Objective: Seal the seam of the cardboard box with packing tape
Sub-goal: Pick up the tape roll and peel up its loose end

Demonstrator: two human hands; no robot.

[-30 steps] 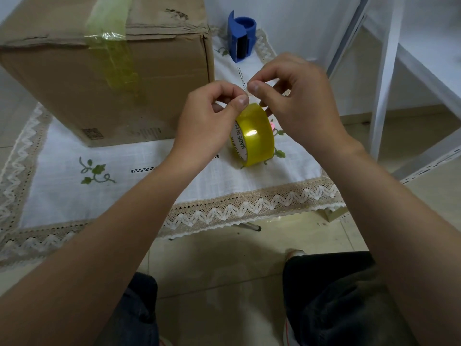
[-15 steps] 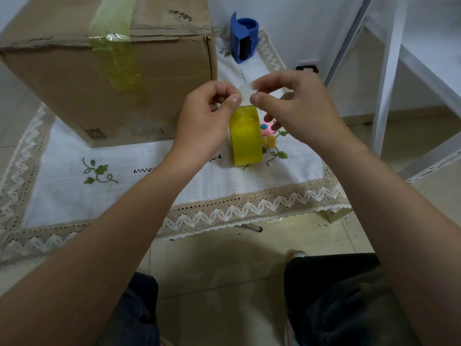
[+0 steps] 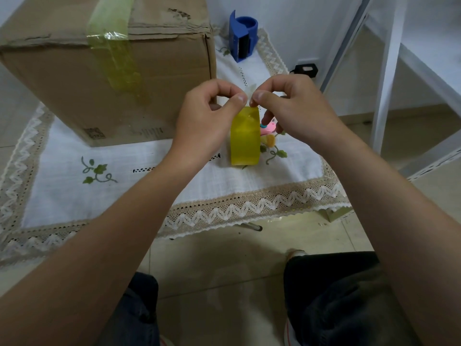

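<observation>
A yellow roll of packing tape (image 3: 245,137) hangs edge-on in front of me, just above the white cloth. My left hand (image 3: 203,119) pinches its top left with thumb and forefinger. My right hand (image 3: 290,106) pinches the top right, lower fingers behind the roll. A thin clear flap of tape shows between the two thumbs. The cardboard box (image 3: 74,78) stands at the back left, with a strip of yellowish tape (image 3: 113,46) running over its top edge and down its front face.
A blue tape dispenser (image 3: 242,37) stands behind the box at the cloth's far edge. A small pink and yellow object (image 3: 268,132) lies behind the roll. A white lace-edged cloth (image 3: 137,191) covers the low table. White shelf legs (image 3: 384,78) rise at the right. My knees are below.
The roll has turned from showing its side label to edge-on. Both hands stay pinched at its top and have shifted slightly, with a flap of tape now visible between the thumbs.
</observation>
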